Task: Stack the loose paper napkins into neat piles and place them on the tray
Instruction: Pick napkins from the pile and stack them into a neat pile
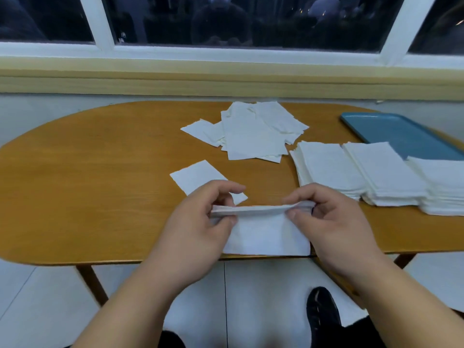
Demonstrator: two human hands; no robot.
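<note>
My left hand and my right hand each pinch one end of a small bundle of white napkins, held above the table's near edge. A single napkin lies flat just beyond my left hand. Farther back lies a loose heap of napkins. Three neat napkin piles stand side by side at the right. The blue tray sits behind them at the far right, with the rightmost pile over its near end.
The oval wooden table stands against a wall under a window sill. A white tiled floor and a dark shoe show below the table's front edge.
</note>
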